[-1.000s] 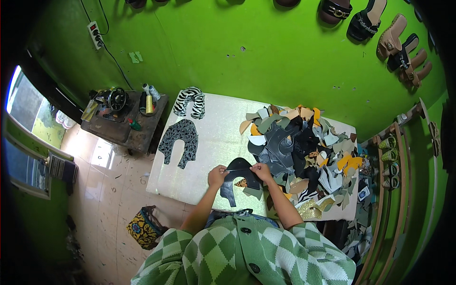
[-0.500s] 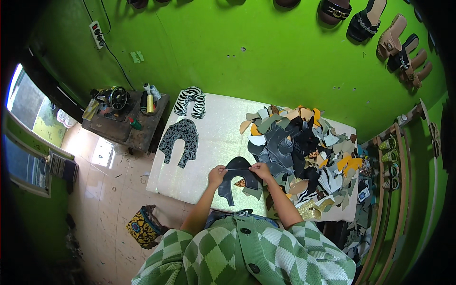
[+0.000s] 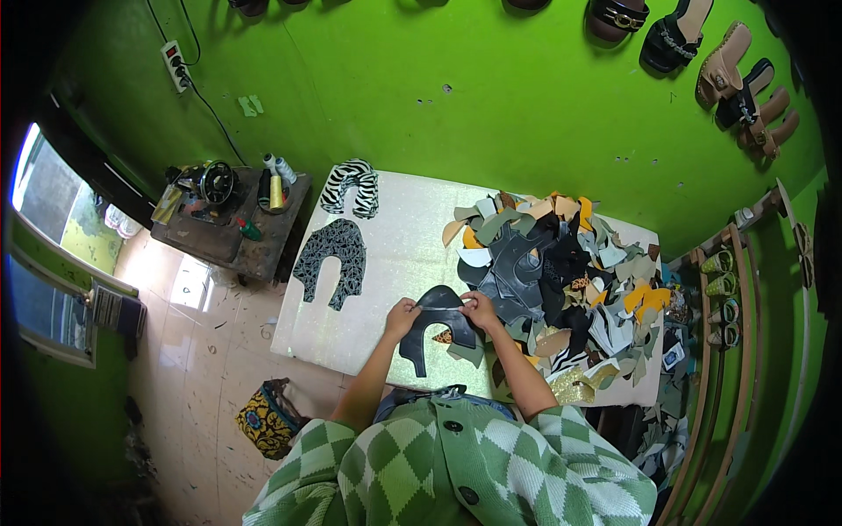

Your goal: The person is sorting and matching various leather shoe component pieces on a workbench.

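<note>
as hands pinch cutout, table edge near

We log a pale table under the fingers: left and beyond them, a grey-patterned U-shaped piece, zebra-print one farther out; to their right, heaped mixed-colour scraps.

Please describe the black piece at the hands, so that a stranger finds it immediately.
On the white table below the green wall, look toward the near edge, left of the scrap pile. There, between the left hand and the right hand, lies the arch-shaped black piece. Unlike the zebra-striped arch and the grey-patterned arch, it is plain black.
</note>
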`<state>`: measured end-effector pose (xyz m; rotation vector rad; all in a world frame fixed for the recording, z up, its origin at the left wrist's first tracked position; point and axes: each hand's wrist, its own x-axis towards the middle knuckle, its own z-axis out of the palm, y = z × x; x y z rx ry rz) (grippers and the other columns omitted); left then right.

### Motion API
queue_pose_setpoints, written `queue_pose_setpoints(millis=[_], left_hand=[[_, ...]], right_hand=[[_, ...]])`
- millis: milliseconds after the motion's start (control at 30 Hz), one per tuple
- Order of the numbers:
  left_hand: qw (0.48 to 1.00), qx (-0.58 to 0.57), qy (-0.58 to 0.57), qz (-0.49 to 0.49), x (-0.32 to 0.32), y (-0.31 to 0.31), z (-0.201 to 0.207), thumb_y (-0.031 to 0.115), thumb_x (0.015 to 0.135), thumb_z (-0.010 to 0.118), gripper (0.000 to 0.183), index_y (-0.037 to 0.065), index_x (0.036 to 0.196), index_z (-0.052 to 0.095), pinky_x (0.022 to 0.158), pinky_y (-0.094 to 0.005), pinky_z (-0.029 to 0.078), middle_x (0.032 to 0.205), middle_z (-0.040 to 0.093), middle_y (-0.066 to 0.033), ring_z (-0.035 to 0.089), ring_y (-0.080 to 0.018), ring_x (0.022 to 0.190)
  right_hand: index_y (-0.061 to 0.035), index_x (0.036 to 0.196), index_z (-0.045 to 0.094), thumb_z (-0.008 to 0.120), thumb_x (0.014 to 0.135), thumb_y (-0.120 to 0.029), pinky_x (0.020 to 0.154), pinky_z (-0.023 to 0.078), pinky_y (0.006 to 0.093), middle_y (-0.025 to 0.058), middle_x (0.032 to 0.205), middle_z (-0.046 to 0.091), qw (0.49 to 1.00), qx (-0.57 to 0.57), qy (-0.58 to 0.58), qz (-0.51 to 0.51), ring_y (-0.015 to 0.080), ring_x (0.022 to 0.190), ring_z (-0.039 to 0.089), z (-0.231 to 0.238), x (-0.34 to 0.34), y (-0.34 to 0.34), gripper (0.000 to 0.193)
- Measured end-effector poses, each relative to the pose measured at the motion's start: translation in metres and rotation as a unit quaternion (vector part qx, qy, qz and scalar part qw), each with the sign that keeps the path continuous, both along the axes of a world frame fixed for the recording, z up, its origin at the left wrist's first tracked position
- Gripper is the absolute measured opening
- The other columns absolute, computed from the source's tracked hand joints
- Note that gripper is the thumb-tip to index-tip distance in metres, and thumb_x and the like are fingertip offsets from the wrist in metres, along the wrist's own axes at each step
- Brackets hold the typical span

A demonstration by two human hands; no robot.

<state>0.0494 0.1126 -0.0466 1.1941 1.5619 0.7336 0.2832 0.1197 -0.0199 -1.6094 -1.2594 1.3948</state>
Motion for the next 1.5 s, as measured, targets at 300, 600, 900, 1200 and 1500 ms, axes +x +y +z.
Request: queue_pose_setpoints(millis=[300, 600, 900, 1200, 1500], left_hand=[[0.992, 0.063, 0.101, 0.038, 0.007, -0.002, 0.022, 0.013, 0.068, 0.078, 0.037, 0.005, 0.095, 0.055, 0.076, -0.0319, 0.049, 0.086, 0.064, -0.0113, 0.062, -0.0207, 0.082], [0.994, 0.112, 0.018, -0.003, -0.001, 0.010, 0.002, 0.017, 0.075, 0.073, 0.031, 0.004, 0.099, 0.057, 0.074, -0.0315, 0.048, 0.087, 0.066, -0.0115, 0.063, -0.0213, 0.079], [0.995, 0.012, -0.095, 0.005, -0.007, 0.011, 0.002, 0.021, 0.083, 0.065, 0.022, 0.001, 0.090, 0.062, 0.067, -0.0243, 0.046, 0.078, 0.066, -0.0060, 0.060, -0.0116, 0.070], [0.997, 0.013, -0.069, 0.007, -0.014, 0.003, -0.013, 0.019, 0.077, 0.071, 0.020, 0.002, 0.085, 0.063, 0.063, -0.0249, 0.046, 0.075, 0.065, -0.0059, 0.059, -0.0122, 0.068], [0.995, -0.044, -0.077, 0.047, -0.015, 0.003, 0.010, -0.001, 0.069, 0.074, 0.063, 0.006, 0.125, 0.044, 0.069, -0.0284, 0.050, 0.086, 0.066, -0.0076, 0.062, -0.0156, 0.076]], right_hand=[[-0.0014, 0.083, 0.059, 0.072, 0.074, -0.007, 0.056, 0.037, 0.0215, -0.0055, 0.066, 0.049, 0.998, 0.000, 0.029, 0.054, 0.0044, 0.061, 0.042, -0.002, -0.001, 0.005, 0.017], [0.0011, 0.061, 0.052, 0.071, 0.075, -0.027, 0.049, 0.033, 0.0334, 0.0049, 0.051, 0.044, 0.974, 0.115, -0.164, 0.108, 0.0122, 0.049, 0.037, 0.007, -0.018, 0.015, 0.037], [0.0003, 0.073, 0.060, 0.071, 0.075, -0.027, 0.052, 0.037, 0.0312, 0.0044, 0.053, 0.047, 0.975, 0.098, -0.174, 0.100, 0.0130, 0.051, 0.042, 0.011, -0.018, 0.010, 0.029], [-0.0021, 0.079, 0.062, 0.073, 0.073, -0.020, 0.053, 0.037, 0.0292, 0.0012, 0.058, 0.049, 0.982, 0.115, -0.129, 0.080, 0.0113, 0.054, 0.043, 0.014, -0.021, 0.009, 0.022], [0.0001, 0.073, 0.061, 0.072, 0.073, -0.027, 0.056, 0.040, 0.0317, 0.0069, 0.057, 0.052, 0.969, 0.058, -0.190, 0.149, 0.0148, 0.053, 0.046, 0.017, -0.027, 0.019, 0.029]])
